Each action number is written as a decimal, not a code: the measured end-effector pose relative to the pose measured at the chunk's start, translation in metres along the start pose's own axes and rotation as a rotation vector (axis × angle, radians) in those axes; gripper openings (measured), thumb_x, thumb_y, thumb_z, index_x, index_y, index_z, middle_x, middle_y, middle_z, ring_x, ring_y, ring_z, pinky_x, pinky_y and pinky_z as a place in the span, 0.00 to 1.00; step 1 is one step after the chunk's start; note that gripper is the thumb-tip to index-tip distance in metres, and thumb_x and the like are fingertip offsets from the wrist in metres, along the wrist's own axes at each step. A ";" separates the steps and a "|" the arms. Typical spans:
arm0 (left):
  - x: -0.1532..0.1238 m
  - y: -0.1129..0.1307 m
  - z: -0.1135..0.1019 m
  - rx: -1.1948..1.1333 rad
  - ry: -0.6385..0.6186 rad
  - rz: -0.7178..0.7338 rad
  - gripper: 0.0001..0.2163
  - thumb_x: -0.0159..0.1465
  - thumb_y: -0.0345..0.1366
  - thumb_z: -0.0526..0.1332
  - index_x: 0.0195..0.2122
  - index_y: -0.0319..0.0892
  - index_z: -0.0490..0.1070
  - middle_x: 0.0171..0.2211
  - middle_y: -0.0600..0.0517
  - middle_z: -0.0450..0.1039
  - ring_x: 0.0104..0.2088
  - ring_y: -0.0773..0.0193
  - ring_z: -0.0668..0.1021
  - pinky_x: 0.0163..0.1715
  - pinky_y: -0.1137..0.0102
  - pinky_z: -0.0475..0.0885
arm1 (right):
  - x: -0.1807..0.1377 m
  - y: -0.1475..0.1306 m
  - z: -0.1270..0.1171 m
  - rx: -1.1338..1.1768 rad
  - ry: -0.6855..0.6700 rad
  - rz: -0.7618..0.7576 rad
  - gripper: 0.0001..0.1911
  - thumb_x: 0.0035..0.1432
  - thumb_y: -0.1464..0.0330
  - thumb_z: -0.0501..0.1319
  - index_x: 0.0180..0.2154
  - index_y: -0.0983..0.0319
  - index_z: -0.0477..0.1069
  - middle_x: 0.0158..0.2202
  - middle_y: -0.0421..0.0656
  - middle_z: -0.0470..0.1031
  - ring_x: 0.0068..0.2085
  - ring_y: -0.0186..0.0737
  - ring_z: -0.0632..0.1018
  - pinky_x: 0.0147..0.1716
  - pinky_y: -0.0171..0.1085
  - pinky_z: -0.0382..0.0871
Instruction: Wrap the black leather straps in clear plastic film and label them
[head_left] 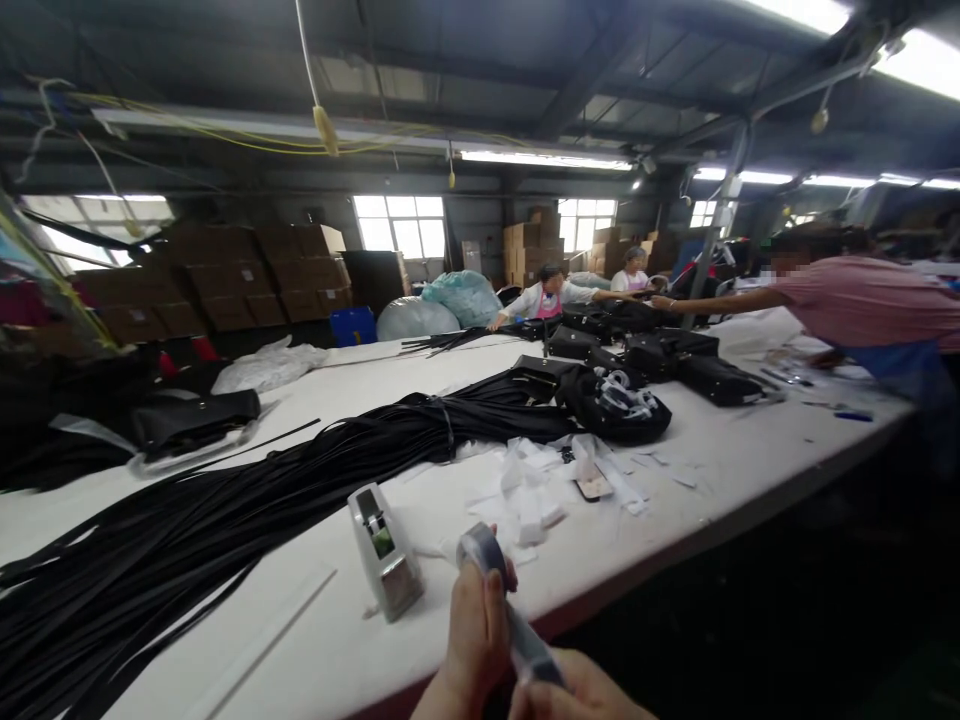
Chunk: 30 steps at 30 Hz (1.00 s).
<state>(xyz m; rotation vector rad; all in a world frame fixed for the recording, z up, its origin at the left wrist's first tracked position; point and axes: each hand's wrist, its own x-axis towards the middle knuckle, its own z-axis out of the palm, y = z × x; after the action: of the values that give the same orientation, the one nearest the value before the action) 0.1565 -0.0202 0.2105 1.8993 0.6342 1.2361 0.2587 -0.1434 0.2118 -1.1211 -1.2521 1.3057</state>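
Low in the head view, my left hand (471, 640) is closed around a roll of clear tape (484, 548), thumb and fingers pinching its rim. My right hand (577, 692) sits just below and to the right, its fingers closed on the strip of tape (529, 645) that runs down from the roll. Both hands hover over the near edge of the long white table (315, 620). A grey tape dispenser (384, 552) stands on the table just left of my left hand.
A long bundle of black straps (247, 500) crosses the table from the left. White paper scraps (547, 480) and a phone (592, 484) lie beyond the hands. Black bags (622, 400) sit further back. A person in a pink top (862, 300) leans over the right side; two people work at the far end.
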 end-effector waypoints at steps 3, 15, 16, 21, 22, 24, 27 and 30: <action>-0.024 -0.019 -0.006 0.359 -0.284 0.244 0.24 0.68 0.53 0.47 0.43 0.39 0.74 0.36 0.39 0.78 0.36 0.50 0.79 0.39 0.58 0.73 | -0.002 -0.010 -0.023 0.169 0.032 0.098 0.30 0.56 0.43 0.57 0.30 0.66 0.73 0.15 0.33 0.61 0.14 0.24 0.56 0.15 0.26 0.47; -0.017 0.018 -0.023 -0.148 -1.081 -0.742 0.34 0.62 0.66 0.45 0.25 0.38 0.72 0.11 0.56 0.60 0.12 0.69 0.62 0.15 0.72 0.59 | -0.032 -0.011 -0.047 -1.001 0.165 0.069 0.14 0.64 0.60 0.56 0.35 0.60 0.76 0.35 0.43 0.77 0.38 0.41 0.74 0.41 0.37 0.65; -0.016 0.017 -0.025 -0.366 -1.095 -0.807 0.34 0.60 0.67 0.47 0.25 0.38 0.72 0.08 0.58 0.55 0.10 0.70 0.58 0.13 0.73 0.58 | -0.029 -0.009 -0.044 -0.922 0.160 0.041 0.18 0.66 0.58 0.53 0.34 0.61 0.76 0.34 0.44 0.77 0.37 0.41 0.74 0.41 0.38 0.65; -0.012 0.019 -0.018 -1.055 -0.907 -0.911 0.26 0.61 0.59 0.58 0.28 0.36 0.73 0.07 0.64 0.49 0.08 0.74 0.52 0.12 0.75 0.61 | -0.015 0.017 -0.015 -0.019 0.284 -0.006 0.34 0.67 0.44 0.40 0.36 0.61 0.73 0.32 0.45 0.78 0.33 0.42 0.78 0.37 0.42 0.74; -0.012 0.020 -0.013 -1.131 -0.850 -0.938 0.26 0.65 0.57 0.55 0.28 0.36 0.73 0.07 0.63 0.49 0.07 0.74 0.52 0.12 0.76 0.62 | -0.013 0.022 -0.009 0.126 0.314 0.007 0.34 0.65 0.42 0.41 0.38 0.60 0.73 0.32 0.45 0.79 0.33 0.43 0.79 0.37 0.43 0.75; -0.014 0.019 -0.005 -1.260 -0.728 -0.999 0.28 0.69 0.54 0.48 0.28 0.35 0.73 0.08 0.63 0.48 0.08 0.74 0.51 0.13 0.77 0.63 | -0.010 0.027 0.000 0.268 0.354 0.032 0.33 0.62 0.40 0.46 0.43 0.60 0.72 0.35 0.46 0.81 0.34 0.43 0.80 0.39 0.43 0.76; -0.023 0.013 0.004 -1.341 -0.557 -1.056 0.28 0.70 0.54 0.46 0.29 0.35 0.73 0.09 0.63 0.50 0.09 0.75 0.54 0.16 0.77 0.65 | -0.006 0.028 0.001 0.272 0.327 0.128 0.30 0.58 0.42 0.56 0.45 0.61 0.72 0.39 0.47 0.81 0.35 0.41 0.81 0.42 0.41 0.76; -0.034 0.001 0.005 -1.215 -0.486 -1.095 0.27 0.64 0.58 0.55 0.30 0.35 0.72 0.13 0.60 0.58 0.13 0.74 0.62 0.22 0.74 0.69 | -0.006 0.026 -0.013 0.254 0.285 0.255 0.32 0.55 0.42 0.60 0.43 0.63 0.73 0.37 0.47 0.81 0.35 0.41 0.80 0.40 0.40 0.75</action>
<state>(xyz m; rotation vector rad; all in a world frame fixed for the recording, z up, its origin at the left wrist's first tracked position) 0.1471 -0.0479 0.1924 0.5469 0.3704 0.2184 0.2712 -0.1480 0.1851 -1.2580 -0.7300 1.3900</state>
